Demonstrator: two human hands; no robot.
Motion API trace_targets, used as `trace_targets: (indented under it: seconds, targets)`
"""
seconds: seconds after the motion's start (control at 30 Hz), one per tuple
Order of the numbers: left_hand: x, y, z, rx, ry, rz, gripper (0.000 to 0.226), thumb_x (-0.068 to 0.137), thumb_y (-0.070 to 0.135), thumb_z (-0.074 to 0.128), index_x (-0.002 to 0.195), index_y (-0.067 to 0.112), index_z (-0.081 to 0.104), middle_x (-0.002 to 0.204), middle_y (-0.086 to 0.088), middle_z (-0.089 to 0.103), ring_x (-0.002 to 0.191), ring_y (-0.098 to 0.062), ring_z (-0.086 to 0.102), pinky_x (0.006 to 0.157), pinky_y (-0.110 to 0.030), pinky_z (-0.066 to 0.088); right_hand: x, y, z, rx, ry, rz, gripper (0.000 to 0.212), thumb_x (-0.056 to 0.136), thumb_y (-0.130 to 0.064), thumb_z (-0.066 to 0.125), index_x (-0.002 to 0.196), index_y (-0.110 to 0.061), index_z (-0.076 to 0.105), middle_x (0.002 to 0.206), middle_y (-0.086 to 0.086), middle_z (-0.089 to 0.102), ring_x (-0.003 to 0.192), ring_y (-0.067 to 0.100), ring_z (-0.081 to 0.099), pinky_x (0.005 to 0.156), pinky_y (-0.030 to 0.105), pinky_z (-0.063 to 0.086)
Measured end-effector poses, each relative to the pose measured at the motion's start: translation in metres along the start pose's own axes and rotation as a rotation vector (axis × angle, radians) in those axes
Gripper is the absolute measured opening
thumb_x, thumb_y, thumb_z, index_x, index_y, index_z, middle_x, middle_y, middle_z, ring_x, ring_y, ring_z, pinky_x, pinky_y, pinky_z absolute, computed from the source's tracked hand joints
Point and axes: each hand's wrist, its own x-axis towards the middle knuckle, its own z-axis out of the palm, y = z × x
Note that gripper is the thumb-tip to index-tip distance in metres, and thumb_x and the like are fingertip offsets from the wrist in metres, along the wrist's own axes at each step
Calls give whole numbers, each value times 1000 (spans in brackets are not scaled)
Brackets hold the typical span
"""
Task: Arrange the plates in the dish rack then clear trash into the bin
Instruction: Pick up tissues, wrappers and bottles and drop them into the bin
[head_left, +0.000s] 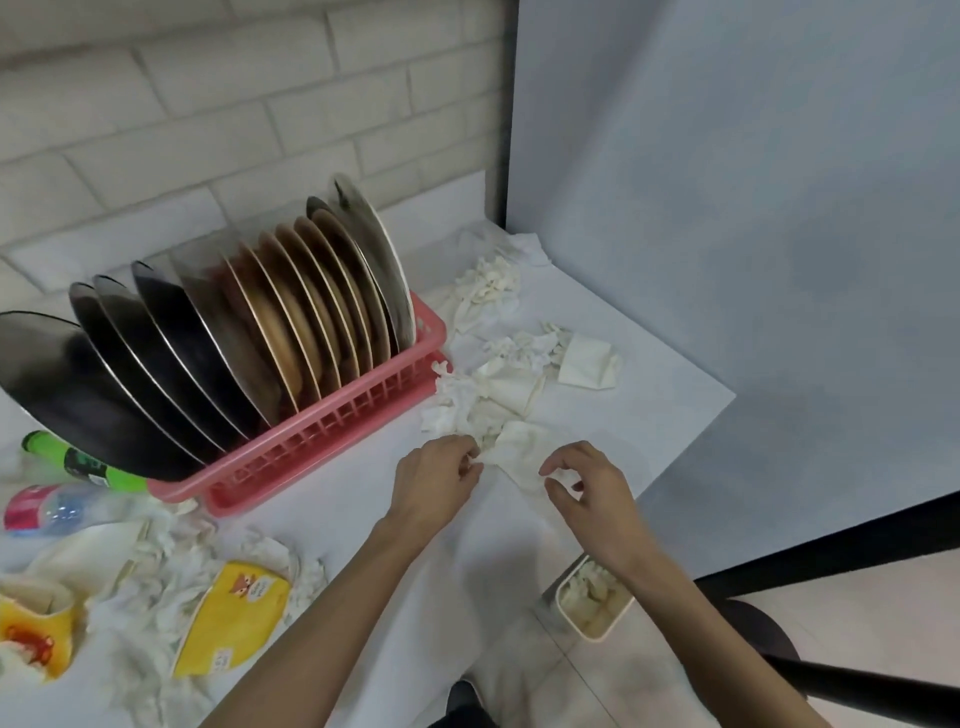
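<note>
now gathering tissue trash, plates (291, 322) already stood in the pink dish rack (332, 431)
left hand (434, 480) and right hand (587, 483) each pinch the crumpled tissue (519, 447) on the counter (363, 519) beside the rack. best to bunch the loose pile tight before carrying it to the bin (560, 603) below the counter edge, or bits may drop.

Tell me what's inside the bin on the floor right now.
Crumpled white tissue fills the visible part of the bin. The right forearm covers its right side, and anything under the tissue is hidden.
</note>
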Motion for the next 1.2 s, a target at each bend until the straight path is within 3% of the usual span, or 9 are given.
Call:
trace_targets:
  seconds: [0.2,0.43,0.5,0.63,0.73,0.87,0.97,1.07,1.2]
  targets:
    - [-28,2,-20,-262,189,68,10,91,35,66,88,26,66,82,17,57,65,-6,54,60,-17,41,14,-23,2,151,14,-35,20,93,-17,64,109,-27,62,113,-14,57,106,5,54,80,20,47]
    - [-54,30,-22,-641,178,89,7,88,13,70,92,18,68,94,17,67,89,-7,66,62,-25,54,15,-43,20,482,-157,132,40,97,-38,56,137,-34,51,134,-18,55,125,-3,49,101,22,39]
    - [-56,36,-20,-735,138,16,15,88,8,70,96,20,67,92,18,70,88,-5,68,67,-26,56,14,-46,21,522,-132,165,29,98,-26,56,127,-27,59,120,-15,63,109,-7,57,89,17,45]
    - [-55,40,-18,-853,111,-69,14,85,9,75,91,17,65,87,12,70,77,-11,71,64,-35,59,12,-45,21,534,-59,159,14,96,-9,58,90,-14,71,80,-1,68,66,16,60,59,25,47]
    - [-51,39,-21,-776,97,-54,14,83,16,79,81,22,66,83,14,68,78,-9,67,58,-18,49,10,-40,16,584,0,214,21,97,-10,57,77,-7,64,66,2,57,60,15,46,55,24,39]
    - [-29,23,-20,-574,100,5,9,87,17,72,88,25,67,91,19,66,80,-5,63,62,-18,46,8,-34,-1,629,85,296,37,95,-9,54,59,-11,46,65,8,40,59,16,35,57,24,35]
    - [-1,7,-14,-265,96,78,28,87,20,69,114,28,65,115,18,62,78,-2,60,70,-23,47,6,-27,-16,615,141,297,48,89,1,57,46,-17,47,64,4,59,57,17,50,55,20,42]
    - [24,1,-10,-83,31,81,45,88,24,68,132,26,58,131,12,56,90,-10,61,73,-25,43,-1,-25,-27,725,148,348,53,87,11,54,43,-19,57,88,17,72,74,27,67,66,42,60]
    - [47,-1,-8,47,-52,86,29,87,24,66,116,21,67,118,6,58,100,-18,61,76,-33,50,-10,-16,-36,813,138,383,29,91,11,52,67,-6,46,78,23,69,71,35,70,63,49,60]
